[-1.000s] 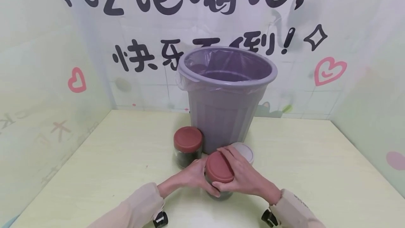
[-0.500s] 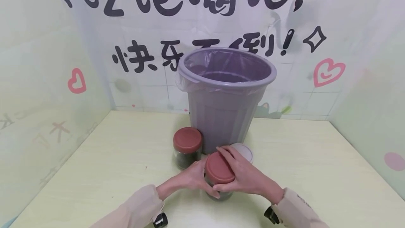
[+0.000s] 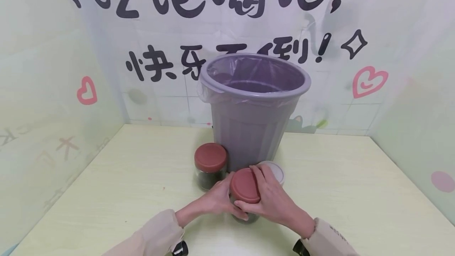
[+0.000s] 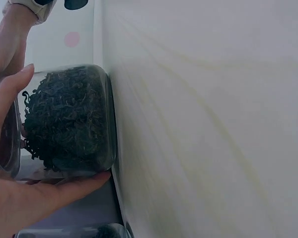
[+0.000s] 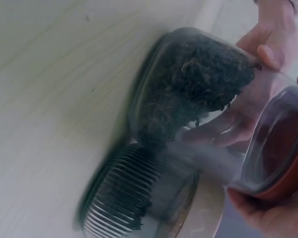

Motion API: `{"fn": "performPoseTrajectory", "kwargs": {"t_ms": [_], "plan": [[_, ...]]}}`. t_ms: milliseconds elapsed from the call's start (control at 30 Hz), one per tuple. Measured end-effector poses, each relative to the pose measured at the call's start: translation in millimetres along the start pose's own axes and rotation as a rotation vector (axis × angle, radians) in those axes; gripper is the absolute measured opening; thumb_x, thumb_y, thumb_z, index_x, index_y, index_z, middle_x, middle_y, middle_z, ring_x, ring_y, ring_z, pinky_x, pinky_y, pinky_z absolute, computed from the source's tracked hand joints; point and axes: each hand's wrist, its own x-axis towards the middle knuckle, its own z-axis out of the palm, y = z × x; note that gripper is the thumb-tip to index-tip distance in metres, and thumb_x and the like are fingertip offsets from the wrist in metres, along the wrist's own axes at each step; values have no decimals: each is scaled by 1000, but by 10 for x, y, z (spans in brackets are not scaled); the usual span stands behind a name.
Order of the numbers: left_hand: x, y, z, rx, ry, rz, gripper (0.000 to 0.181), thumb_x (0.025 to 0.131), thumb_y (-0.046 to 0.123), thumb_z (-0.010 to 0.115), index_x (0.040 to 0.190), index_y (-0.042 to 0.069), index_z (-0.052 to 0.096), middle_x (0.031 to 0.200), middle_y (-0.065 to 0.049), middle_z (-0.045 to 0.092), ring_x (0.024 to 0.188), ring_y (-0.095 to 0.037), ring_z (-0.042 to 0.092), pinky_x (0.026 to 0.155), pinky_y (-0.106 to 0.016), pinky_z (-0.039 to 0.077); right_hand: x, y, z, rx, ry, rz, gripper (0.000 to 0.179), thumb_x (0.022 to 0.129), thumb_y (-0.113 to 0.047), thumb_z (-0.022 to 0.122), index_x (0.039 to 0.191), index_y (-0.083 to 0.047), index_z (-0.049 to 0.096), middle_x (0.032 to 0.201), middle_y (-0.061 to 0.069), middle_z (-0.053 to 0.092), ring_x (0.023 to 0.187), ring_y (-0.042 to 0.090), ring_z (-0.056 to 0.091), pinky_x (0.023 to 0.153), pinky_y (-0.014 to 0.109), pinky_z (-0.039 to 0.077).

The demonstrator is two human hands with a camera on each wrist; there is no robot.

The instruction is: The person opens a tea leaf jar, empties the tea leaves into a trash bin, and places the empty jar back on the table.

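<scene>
A glass jar [image 4: 69, 119] partly filled with dark, curly dried leaves, perhaps tea, stands upright on the table. Its round red lid [image 3: 244, 185] is on top. My left hand [image 3: 217, 200] holds the jar body from the left, thumb in front. From the right, my right hand [image 3: 277, 202] grips the lid, its thumb at the front edge and its fingers over the far right side. In the right wrist view, the lid's orange-red rim [image 5: 288, 176] is still around the jar mouth. The palms hide parts of the jar in the head view.
Behind the hands stands a grey-purple bin [image 3: 254, 129] with a clear liner. A second red-lidded jar [image 3: 211, 157] is at its left foot. A ribbed jar [image 5: 121, 193] with a pale lid [image 3: 276, 172] stands behind my right hand. Printed walls enclose the table [image 3: 142, 161].
My right hand's fingers have shifted slightly to the right on the lid, uncovering more of its top, and the wrist has turned a little. The left hand and jar stay nearly in place.
</scene>
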Motion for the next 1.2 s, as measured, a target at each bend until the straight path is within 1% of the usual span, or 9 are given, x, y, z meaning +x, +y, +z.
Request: {"fn": "performPoseTrajectory", "kwargs": {"t_ms": [133,333,533,667,800,933,1000,1067,1200], "plan": [[2,-19,-24,-12,-22,9,87,57,27,84,127,12,34,119,3,51,110,-14,47,92,-31,40,21,43,-21,81,-40,-22,79,73,-59,59,118,5,46,109,9,46,92,15,47,70,26,49],[10,-38,-59,-25,-63,-3,86,58,26,83,128,13,34,118,5,49,111,-13,47,93,-31,39,84,138,-93,215,-180,-38,76,71,-50,67,123,1,44,116,6,45,99,14,47,75,27,49],[19,-35,-79,-51,-93,-2,87,60,23,82,130,13,32,122,5,47,113,-13,45,95,-29,38,119,185,-141,250,-275,-71,76,71,-42,68,130,-2,40,123,4,42,105,13,44,79,29,48],[20,-29,-80,-54,-98,-9,89,60,23,82,132,12,30,123,4,46,114,-13,44,96,-31,37,89,184,-151,253,-296,-45,82,72,-45,68,134,-4,34,129,6,38,111,17,41,83,33,46],[13,-25,-78,-63,-101,-27,91,59,22,82,133,13,29,124,3,45,115,-14,44,97,-33,36,44,128,-114,188,-229,3,96,68,-57,66,136,-2,28,130,12,36,113,20,42,84,35,47],[7,-24,-77,-74,-97,-27,91,60,22,82,133,12,29,125,1,45,116,-15,43,97,-33,36,17,43,-57,25,-100,18,104,65,-72,55,132,3,31,124,16,40,109,24,46,80,35,49],[7,-22,-80,-80,-97,-28,90,61,22,82,133,12,29,125,1,45,115,-15,44,96,-33,36,8,12,-36,-27,-46,16,102,65,-74,52,127,5,35,119,16,42,105,24,46,78,34,49],[7,-19,-82,-82,-98,-30,89,61,22,82,132,13,30,124,2,45,114,-14,44,96,-32,36,2,-2,-20,-42,-14,12,96,66,-73,52,123,4,39,114,14,44,101,21,47,75,32,49],[8,-16,-85,-74,-102,-33,88,59,22,83,130,14,32,122,4,47,113,-13,45,96,-31,36,-2,9,1,0,-2,5,84,70,-65,56,118,2,42,109,9,44,95,16,45,71,28,48]]}}
